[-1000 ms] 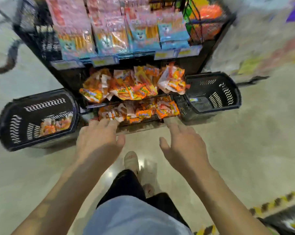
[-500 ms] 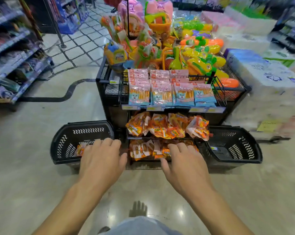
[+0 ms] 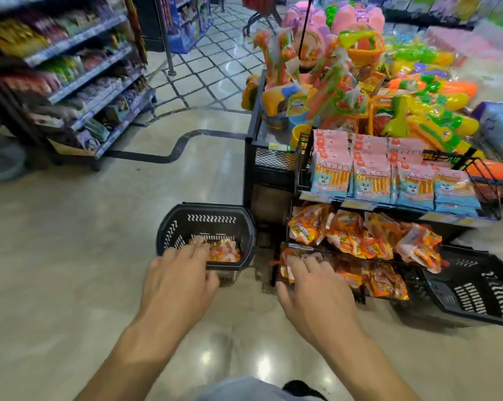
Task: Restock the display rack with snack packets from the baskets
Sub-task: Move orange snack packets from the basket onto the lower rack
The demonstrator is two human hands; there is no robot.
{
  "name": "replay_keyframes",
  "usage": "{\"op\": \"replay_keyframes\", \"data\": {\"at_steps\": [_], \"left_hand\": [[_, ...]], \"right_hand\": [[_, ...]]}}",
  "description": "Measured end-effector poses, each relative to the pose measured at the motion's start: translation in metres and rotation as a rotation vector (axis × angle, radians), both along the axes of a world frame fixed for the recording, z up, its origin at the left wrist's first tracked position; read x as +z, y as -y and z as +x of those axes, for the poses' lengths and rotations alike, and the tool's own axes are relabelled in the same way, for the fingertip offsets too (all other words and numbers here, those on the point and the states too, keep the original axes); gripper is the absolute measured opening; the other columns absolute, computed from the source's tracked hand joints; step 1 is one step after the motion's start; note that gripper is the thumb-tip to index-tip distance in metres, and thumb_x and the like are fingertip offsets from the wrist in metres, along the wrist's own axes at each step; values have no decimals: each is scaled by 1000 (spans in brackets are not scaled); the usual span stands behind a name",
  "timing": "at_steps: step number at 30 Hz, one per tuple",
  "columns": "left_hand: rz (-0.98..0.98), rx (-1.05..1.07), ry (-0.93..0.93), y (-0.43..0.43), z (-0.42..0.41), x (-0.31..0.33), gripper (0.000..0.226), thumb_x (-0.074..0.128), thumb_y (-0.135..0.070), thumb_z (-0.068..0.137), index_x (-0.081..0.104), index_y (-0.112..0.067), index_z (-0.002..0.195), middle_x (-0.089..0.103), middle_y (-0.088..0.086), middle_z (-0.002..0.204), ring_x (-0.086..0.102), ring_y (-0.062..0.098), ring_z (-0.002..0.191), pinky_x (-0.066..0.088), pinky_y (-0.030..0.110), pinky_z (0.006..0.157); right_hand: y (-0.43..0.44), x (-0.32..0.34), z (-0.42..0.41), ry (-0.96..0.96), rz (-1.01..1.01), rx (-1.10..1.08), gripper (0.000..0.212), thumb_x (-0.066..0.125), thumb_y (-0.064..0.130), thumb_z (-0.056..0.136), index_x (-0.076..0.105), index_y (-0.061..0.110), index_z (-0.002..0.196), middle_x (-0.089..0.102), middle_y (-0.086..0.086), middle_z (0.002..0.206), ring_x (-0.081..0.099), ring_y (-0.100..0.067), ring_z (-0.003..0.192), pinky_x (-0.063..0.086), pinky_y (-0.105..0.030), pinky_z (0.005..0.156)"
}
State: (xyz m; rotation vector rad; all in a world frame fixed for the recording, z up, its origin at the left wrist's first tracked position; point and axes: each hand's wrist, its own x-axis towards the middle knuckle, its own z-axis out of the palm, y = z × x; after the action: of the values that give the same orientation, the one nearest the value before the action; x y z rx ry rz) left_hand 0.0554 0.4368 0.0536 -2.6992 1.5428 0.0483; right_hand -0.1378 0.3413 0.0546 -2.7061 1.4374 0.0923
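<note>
- The snack packets are small, crinkly and orange-and-white. They are heaped on the middle and lower tiers of the display rack, below a row of pink-and-blue packs.
- The black left basket stands on the floor just left of the rack, with a few loose packets at its bottom.
- The black right basket stands at the rack's right end.
- The left grip is spread flat, holding nothing, over the left basket's near rim.
- The right grip is likewise spread and holds nothing. Its fingertips are at the lower tier's left end, though I cannot tell if they touch.
</note>
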Motion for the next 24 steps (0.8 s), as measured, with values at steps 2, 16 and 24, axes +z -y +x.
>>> {"op": "replay_keyframes", "data": {"at_steps": [2, 16, 24], "left_hand": [[25, 27, -36, -5, 19, -3, 31, 74, -42, 80, 74, -24, 105, 74, -2, 96, 70, 28, 87, 53, 42, 72], [129, 206, -110, 73, 129, -28, 40, 45, -53, 100, 56, -34, 134, 62, -10, 131, 57, 20, 121, 43, 37, 96], [102, 289, -119, 162, 194, -22, 47, 36, -56, 101, 61, -28, 129, 65, -4, 126, 58, 23, 117, 45, 39, 93]], "right_hand": [[0, -1, 22, -13, 26, 32, 41, 47, 53, 93, 64, 26, 119, 66, 1, 110, 61, -25, 101, 50, -40, 80], [112, -38, 152, 12, 237, 222, 49, 35, 55, 103, 43, 28, 143, 54, 5, 130, 51, -18, 117, 45, -33, 95], [217, -41, 234, 2, 127, 269, 43, 55, 55, 95, 66, 22, 121, 67, 0, 109, 63, -24, 99, 53, -38, 78]]}}
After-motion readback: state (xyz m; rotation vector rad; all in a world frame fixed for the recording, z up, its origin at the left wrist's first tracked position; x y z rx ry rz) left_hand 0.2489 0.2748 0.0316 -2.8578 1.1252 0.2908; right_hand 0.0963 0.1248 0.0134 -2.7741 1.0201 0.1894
